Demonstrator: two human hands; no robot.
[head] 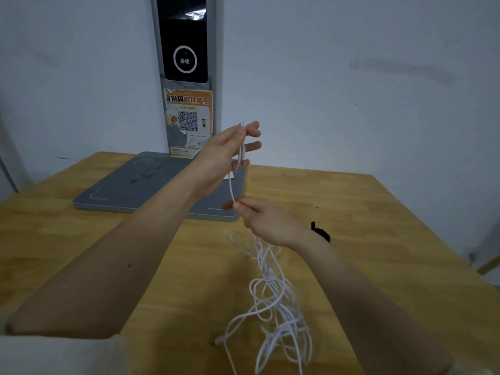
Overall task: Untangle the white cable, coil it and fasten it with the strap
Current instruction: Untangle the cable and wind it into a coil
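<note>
White cable (270,293) end held up for untangling.
Plug end is pinched high by left hand (227,150); a lower stretch is pinched by right hand (266,220), tangle hanging onto bench (351,201); strap (320,231) beside it.

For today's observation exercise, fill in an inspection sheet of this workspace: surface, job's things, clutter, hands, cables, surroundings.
Surface: wooden table, bare at the right.
Job's things: white cable, mostly a tangled heap on the table, one end lifted; black strap lying beside the right wrist, unused.
Clutter: grey scanner stand at the back of the table, with an orange QR poster on its post.
Hands: left hand raised, gripping the cable's end; right hand pinching the cable lower down.
Cables: only the white one; still uncoiled.
Surroundings: pale wall behind the table.
</note>
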